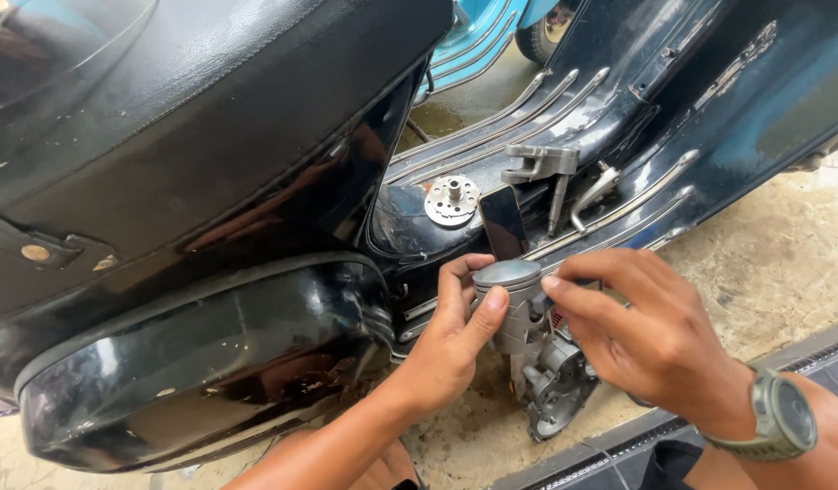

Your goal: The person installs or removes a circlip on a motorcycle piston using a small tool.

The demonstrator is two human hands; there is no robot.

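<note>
Both hands closed around a grey metal piston (507,275), crown up, standing on the upper end of a small engine assembly (550,381) that hangs beside the footboard edge of a black scooter (210,272). Left hand (450,336): thumb laid against the near side of the piston skirt, fingers curled behind it, so pressed together on the part, apparently to keep it from tipping or turning. Right hand (641,336): fingertips pinching the crown rim from the opposite side, wrist raised, probably to steady or twist the top while the other side braces it. A grey-green watch (782,417) on that wrist.

Just beyond the grip, up on the scooter's footboard (618,118): a dark phone (503,222) propped on edge, a round perforated metal disc (452,200) to its left, and a grey bracket-like tool (541,168) and a bent silver lever (593,195) to its right, likely parked there within easy reach and off the dirt. Left of the grip, the glossy black side cowl (210,372) bulging out under the black seat (165,91). Below and right of the grip, sandy concrete ground (764,272) and a dark ribbed strip (827,358). Far beyond, a light blue vehicle body (478,36) partly in view.
</note>
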